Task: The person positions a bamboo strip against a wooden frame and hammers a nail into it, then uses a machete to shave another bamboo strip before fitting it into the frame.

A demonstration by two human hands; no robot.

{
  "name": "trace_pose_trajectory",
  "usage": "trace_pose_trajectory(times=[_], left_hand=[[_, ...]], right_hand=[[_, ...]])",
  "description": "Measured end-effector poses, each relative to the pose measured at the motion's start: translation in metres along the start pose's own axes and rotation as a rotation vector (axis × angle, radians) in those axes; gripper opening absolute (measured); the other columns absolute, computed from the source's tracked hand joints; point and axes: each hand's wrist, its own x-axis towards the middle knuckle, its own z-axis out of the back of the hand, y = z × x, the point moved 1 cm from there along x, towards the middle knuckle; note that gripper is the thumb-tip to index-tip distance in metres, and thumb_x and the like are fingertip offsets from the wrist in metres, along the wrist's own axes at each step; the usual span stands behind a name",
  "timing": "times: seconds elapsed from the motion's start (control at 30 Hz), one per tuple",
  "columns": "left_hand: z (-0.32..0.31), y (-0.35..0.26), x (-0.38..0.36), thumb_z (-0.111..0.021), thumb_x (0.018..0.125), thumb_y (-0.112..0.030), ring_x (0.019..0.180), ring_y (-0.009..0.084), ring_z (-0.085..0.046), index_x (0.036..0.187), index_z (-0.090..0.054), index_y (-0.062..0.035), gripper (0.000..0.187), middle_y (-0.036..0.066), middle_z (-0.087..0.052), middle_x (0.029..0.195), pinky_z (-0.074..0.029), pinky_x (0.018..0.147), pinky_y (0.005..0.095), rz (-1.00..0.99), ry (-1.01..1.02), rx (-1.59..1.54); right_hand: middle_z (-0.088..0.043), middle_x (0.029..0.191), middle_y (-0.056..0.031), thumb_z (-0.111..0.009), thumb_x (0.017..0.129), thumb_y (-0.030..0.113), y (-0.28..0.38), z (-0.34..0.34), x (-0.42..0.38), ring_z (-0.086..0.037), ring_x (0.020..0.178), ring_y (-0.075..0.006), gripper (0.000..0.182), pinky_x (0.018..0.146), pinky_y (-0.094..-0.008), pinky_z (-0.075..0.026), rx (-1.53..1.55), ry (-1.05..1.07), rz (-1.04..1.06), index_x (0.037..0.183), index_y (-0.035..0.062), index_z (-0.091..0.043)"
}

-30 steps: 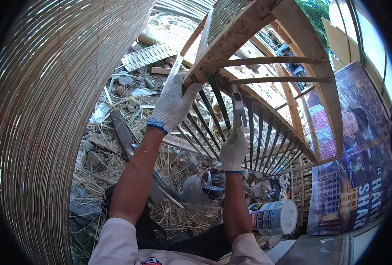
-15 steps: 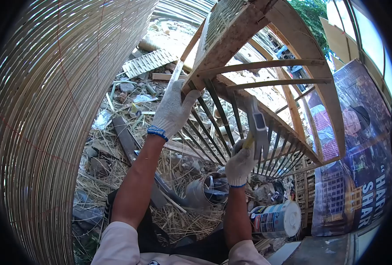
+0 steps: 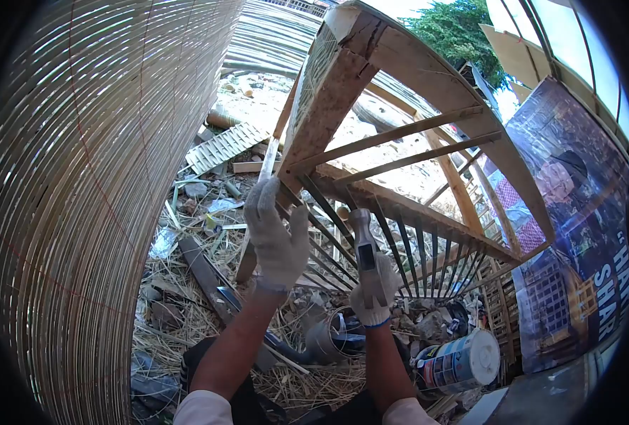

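Note:
My right hand point(image 3: 372, 306), in a pale knit glove, is wrapped round a claw hammer point(image 3: 366, 253) held upright. The hammer's metal head overlaps the dark slats point(image 3: 329, 205) of a wooden frame point(image 3: 334, 106) in this view. My left hand point(image 3: 279, 248), gloved as well, is raised with its fingers stretched out and the thumb apart, fingertips right at the frame's lower left corner. Thin slats fan out below the frame's long beam, and two crossbars point(image 3: 414, 156) run to its curved side board.
A bamboo slat blind point(image 3: 95, 227) hangs close on the left. Straw and scraps cover the ground, with a dark plank point(image 3: 205, 273) among them. A paint bucket point(image 3: 460, 361) lies on its side at lower right, beside a printed banner point(image 3: 569, 269).
My left hand has come off the frame's corner and dropped lower, fingers now straight. The hammer and my right hand have moved down and left. The camera view has shifted slightly.

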Motion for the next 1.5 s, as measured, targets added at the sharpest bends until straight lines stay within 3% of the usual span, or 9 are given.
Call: trace_pose_trajectory(times=[0.17,0.23,0.4,0.7,1.0,1.13,1.3,1.37,1.5], left_hand=[[0.020,-0.048,-0.026,-0.056,0.104,-0.057,0.115,0.0401,-0.062,0.136,-0.053,0.0021,0.067,0.023,-0.060,0.127,-0.049,0.099,0.0498,-0.024,0.368,-0.539],[0.021,-0.070,-0.039,-0.071,0.089,-0.069,0.118,0.0339,-0.062,0.135,-0.053,0.0021,0.086,0.020,-0.062,0.127,-0.050,0.099,0.0481,0.327,0.553,-0.711],[0.010,-0.053,-0.052,-0.071,0.095,-0.013,0.077,0.0299,-0.069,0.124,-0.063,-0.0082,0.030,0.012,-0.065,0.095,-0.056,0.070,0.0401,0.077,0.559,-0.501],[0.013,-0.046,-0.052,-0.069,0.091,-0.009,0.082,0.0310,-0.069,0.132,-0.060,-0.0100,0.042,0.014,-0.065,0.097,-0.056,0.073,0.0433,0.187,0.663,-0.579],[-0.004,-0.028,-0.071,-0.071,0.092,-0.036,0.092,0.0380,-0.064,0.112,-0.060,-0.0039,0.039,0.014,-0.063,0.097,-0.050,0.080,0.0496,-0.261,0.810,-0.499],[-0.017,-0.030,-0.085,-0.068,0.096,-0.031,0.101,0.0378,-0.067,0.114,-0.064,-0.0056,0.032,0.015,-0.069,0.106,-0.052,0.086,0.0503,0.097,0.803,-0.405],[-0.006,-0.034,-0.076,-0.068,0.095,-0.018,0.100,0.0367,-0.068,0.115,-0.064,-0.0067,0.023,0.013,-0.071,0.101,-0.052,0.087,0.0498,0.095,0.746,-0.425],[0.000,-0.038,-0.065,-0.068,0.093,-0.013,0.097,0.0355,-0.067,0.112,-0.064,-0.0075,0.020,0.012,-0.070,0.099,-0.051,0.087,0.0486,-0.029,0.543,-0.443],[0.005,-0.028,-0.046,-0.070,0.090,-0.009,0.101,0.0361,-0.060,0.108,-0.062,-0.0058,0.019,0.015,-0.065,0.103,-0.047,0.091,0.0480,0.130,0.219,-0.235]], right_hand=[[-0.064,0.078,-0.0134,-0.076,0.088,0.026,-0.014,-0.006,-0.001,-0.066,0.069,-0.0353,0.026,0.061,-0.0446,-0.048,-0.102,0.067,-0.244,0.098,0.0059,-0.062],[-0.066,0.081,-0.0127,-0.053,0.106,0.039,0.000,-0.001,0.002,-0.068,0.072,-0.0309,0.037,0.061,-0.0432,-0.049,-0.102,0.070,-0.088,0.101,0.0030,-0.061],[-0.064,0.079,-0.0180,-0.055,0.104,0.041,-0.019,-0.001,-0.018,-0.066,0.069,-0.0393,0.036,0.059,-0.0482,-0.048,-0.076,0.169,0.004,0.108,0.0056,-0.059],[-0.061,0.067,-0.0147,-0.069,0.090,0.020,-0.026,-0.002,-0.034,-0.066,0.061,-0.0389,0.025,0.057,-0.0478,-0.049,0.027,0.316,-0.162,0.109,0.0081,-0.059],[-0.063,0.068,-0.0117,-0.086,0.077,0.031,-0.039,-0.008,-0.042,-0.066,0.063,-0.0347,0.032,0.057,-0.0433,-0.047,0.035,0.113,-0.141,0.088,0.0102,-0.064],[-0.061,0.068,-0.0130,-0.084,0.078,0.027,-0.043,-0.014,-0.020,-0.064,0.061,-0.0370,0.030,0.056,-0.0434,-0.045,-0.168,0.095,-0.299,0.084,0.0105,-0.060],[-0.060,0.066,-0.0145,-0.080,0.080,0.024,-0.024,0.011,-0.008,-0.063,0.060,-0.0376,0.025,0.053,-0.0427,-0.044,-0.255,0.066,-0.081,0.084,0.0092,-0.060],[-0.061,0.068,-0.0160,-0.080,0.077,0.020,-0.042,0.004,-0.012,-0.063,0.060,-0.0377,0.023,0.052,-0.0432,-0.044,0.041,-0.068,0.044,0.084,0.0089,-0.061],[-0.058,0.065,-0.0156,-0.077,0.084,0.019,-0.050,-0.010,-0.001,-0.060,0.057,-0.0365,0.025,0.053,-0.0425,-0.043,-0.309,0.005,-0.192,0.078,0.0046,-0.058]])
